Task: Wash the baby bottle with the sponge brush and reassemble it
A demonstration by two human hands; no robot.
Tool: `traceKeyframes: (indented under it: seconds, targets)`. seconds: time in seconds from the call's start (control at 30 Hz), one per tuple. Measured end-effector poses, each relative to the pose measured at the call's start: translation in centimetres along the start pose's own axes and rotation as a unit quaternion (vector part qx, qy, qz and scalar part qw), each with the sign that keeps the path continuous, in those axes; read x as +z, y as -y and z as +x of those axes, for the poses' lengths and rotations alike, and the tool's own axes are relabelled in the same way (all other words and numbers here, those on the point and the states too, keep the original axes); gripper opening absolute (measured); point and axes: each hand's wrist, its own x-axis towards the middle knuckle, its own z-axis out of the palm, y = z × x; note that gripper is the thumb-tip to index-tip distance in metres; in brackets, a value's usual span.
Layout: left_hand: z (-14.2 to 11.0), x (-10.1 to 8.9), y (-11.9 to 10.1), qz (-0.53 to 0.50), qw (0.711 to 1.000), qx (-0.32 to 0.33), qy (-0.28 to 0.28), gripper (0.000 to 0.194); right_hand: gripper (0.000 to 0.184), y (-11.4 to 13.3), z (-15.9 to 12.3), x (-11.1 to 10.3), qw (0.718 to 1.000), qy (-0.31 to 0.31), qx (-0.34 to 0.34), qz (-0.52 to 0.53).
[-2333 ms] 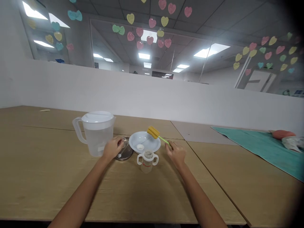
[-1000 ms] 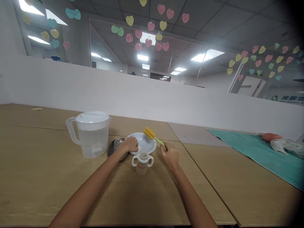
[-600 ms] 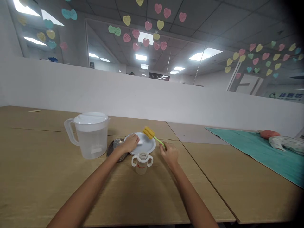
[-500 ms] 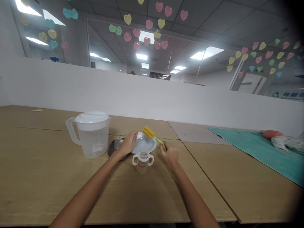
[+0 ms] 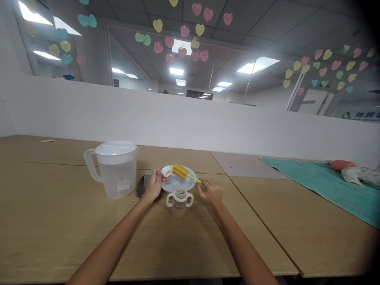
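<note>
My left hand (image 5: pixel 153 185) is closed on a small white bottle collar (image 5: pixel 167 171), its round opening turned toward the brush. In my right hand (image 5: pixel 211 192) is the thin green handle of a bottle brush with a yellow sponge head (image 5: pixel 180 171). The sponge is close beside the collar; whether they touch I cannot tell. Both are over a white bowl (image 5: pixel 190 183). Nearer to me, between my forearms, a clear baby bottle (image 5: pixel 178 206) with two white handles stands upright and uncapped. Partly behind my left hand, a clear cap (image 5: pixel 147 179) sits on a dark round tray (image 5: pixel 139 190).
A lidded clear plastic pitcher (image 5: pixel 118 174) stands left of the tray. On the right lies a green cloth (image 5: pixel 314 184) with a reddish item (image 5: pixel 342 165) and patterned fabric (image 5: pixel 360 175) on it. A white wall (image 5: pixel 190 122) runs behind the table (image 5: pixel 178 253).
The brush has moved left and down, its sponge head now beside the collar. My left hand has shifted slightly left and turned the collar so its opening shows.
</note>
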Motion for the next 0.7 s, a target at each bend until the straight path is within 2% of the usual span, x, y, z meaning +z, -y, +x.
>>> traceKeyframes:
  seconds: [0.13, 0.2, 0.37, 0.57, 0.7]
  targets:
    - [0.2, -0.8, 0.6, 0.03, 0.999, 0.017, -0.04, 0.034, 0.024, 0.6, 0.2, -0.5, 0.998, -0.006, -0.013, 0.055]
    - [0.1, -0.7, 0.4, 0.048, 0.998, 0.035, -0.036, 0.033, 0.026, 1.0, 0.3, -0.7, 0.997, -0.01, -0.022, 0.074]
    - [-0.9, 0.0, -0.6, 0.116, 0.991, 0.069, 0.001, 0.031, 0.029, 1.2, 0.6, -0.6, 0.993, 0.013, -0.096, 0.07]
    - [-1.0, 0.2, -0.4, 0.128, 0.989, 0.07, -0.02, 0.031, 0.027, -0.1, 0.4, 0.1, 1.0, 0.023, -0.006, 0.0]
    - [-0.9, 0.1, -0.3, 0.149, 0.986, 0.071, -0.019, 0.031, 0.026, -0.3, 0.2, 0.3, 0.998, 0.042, -0.038, 0.022]
